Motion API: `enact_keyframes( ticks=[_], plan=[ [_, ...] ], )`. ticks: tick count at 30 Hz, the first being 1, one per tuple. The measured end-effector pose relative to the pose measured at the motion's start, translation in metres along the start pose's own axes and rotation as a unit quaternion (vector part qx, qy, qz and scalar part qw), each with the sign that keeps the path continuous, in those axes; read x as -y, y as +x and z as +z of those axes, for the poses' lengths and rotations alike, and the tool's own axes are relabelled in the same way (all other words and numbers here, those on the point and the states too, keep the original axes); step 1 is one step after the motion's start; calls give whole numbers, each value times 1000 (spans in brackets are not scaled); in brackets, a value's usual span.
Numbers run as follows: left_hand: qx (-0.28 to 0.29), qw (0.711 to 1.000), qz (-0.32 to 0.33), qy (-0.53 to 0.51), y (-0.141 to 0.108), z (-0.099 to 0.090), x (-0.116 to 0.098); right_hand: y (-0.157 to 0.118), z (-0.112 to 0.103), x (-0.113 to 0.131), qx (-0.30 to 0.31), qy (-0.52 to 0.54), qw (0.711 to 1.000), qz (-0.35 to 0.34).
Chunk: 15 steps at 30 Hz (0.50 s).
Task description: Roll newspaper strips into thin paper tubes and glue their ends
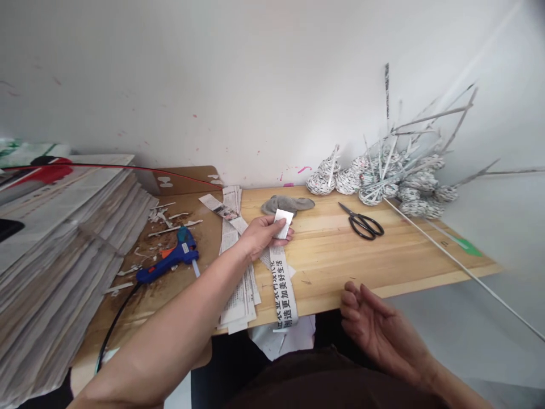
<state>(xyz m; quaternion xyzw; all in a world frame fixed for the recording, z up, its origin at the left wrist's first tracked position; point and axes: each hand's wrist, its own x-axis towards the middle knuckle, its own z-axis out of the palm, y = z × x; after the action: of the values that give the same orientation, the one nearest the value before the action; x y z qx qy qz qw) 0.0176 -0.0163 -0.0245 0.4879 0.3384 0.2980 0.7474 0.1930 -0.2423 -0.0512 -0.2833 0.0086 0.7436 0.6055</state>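
Observation:
My left hand (266, 234) reaches over the wooden table and is closed on a small white piece of paper (283, 223), pinched between thumb and fingers. From just below that hand a newspaper strip (284, 289) with large printed characters runs down past the table's front edge; whether it joins the white piece is hidden. More newspaper strips (238, 307) lie in an overlapping pile beside it, partly under my forearm. My right hand (378, 326) is at the front edge, palm turned up and fingers loosely curled, with nothing visible in it. A grey cloth (298, 203) lies just behind my left hand.
Black-handled scissors (363, 222) lie on the table (323, 255). Woven paper bundles (383, 176) with protruding sticks stand along the wall. A long thin rod (460, 260) crosses the right side. At left are a blue glue gun (172, 255), paper scraps and a tall newspaper stack (85, 238).

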Motion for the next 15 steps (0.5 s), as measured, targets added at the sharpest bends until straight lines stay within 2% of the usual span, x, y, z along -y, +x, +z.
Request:
enact_keyframes(
  ticks=[4, 8, 12, 15],
  plan=[
    [5, 1000, 3, -13, 0, 1, 0, 17, 16, 13, -25, -35, 999, -18],
    [10, 1000, 1, -21, 0, 0, 1, 49, 41, 36, -16, -83, 994, -65],
    [13, 1000, 3, -23, 2, -1, 3, 97, 84, 60, -1, -163, 982, -98],
    [13, 1000, 1, -15, 3, -2, 4, 143, 118, 71, 50, -204, 972, -102]
  ],
)
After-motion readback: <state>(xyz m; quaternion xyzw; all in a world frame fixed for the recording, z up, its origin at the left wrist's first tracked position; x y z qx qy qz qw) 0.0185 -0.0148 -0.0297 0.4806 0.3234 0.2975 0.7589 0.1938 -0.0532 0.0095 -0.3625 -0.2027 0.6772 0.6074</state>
